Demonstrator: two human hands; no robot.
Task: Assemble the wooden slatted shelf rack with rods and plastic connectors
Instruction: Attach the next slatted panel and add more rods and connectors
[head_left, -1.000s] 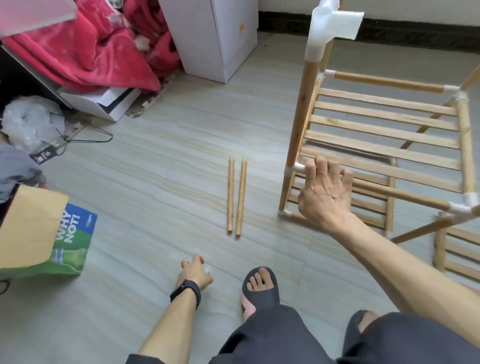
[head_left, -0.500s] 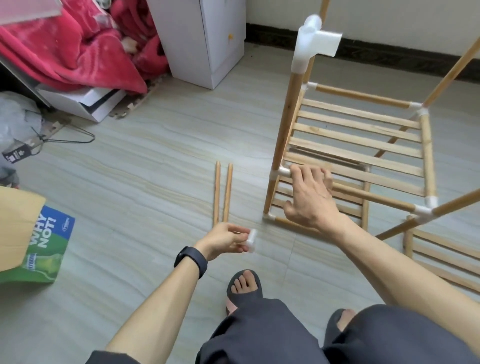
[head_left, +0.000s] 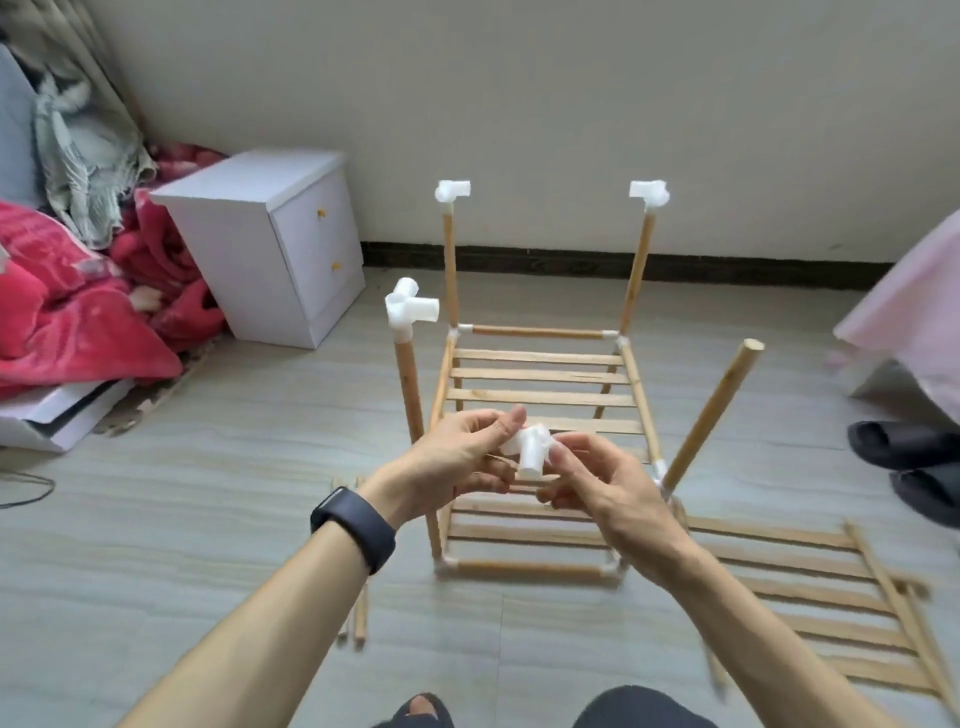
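Left hand (head_left: 448, 462), right hand (head_left: 609, 491): pinch grips

Both hands are up in front of the rack (head_left: 540, 395), sharing one white plastic connector (head_left: 530, 449). The left hand (head_left: 452, 462), black band (head_left: 353, 525) on its wrist, pinches it from the left; the right hand (head_left: 597, 483) pinches it from the right. Three of the rack's upright rods carry white connectors on top; the near right rod (head_left: 711, 415) leans outward, bare-ended. A loose slatted panel (head_left: 821, 608) lies on the floor at right, two loose rods (head_left: 358, 613) at left.
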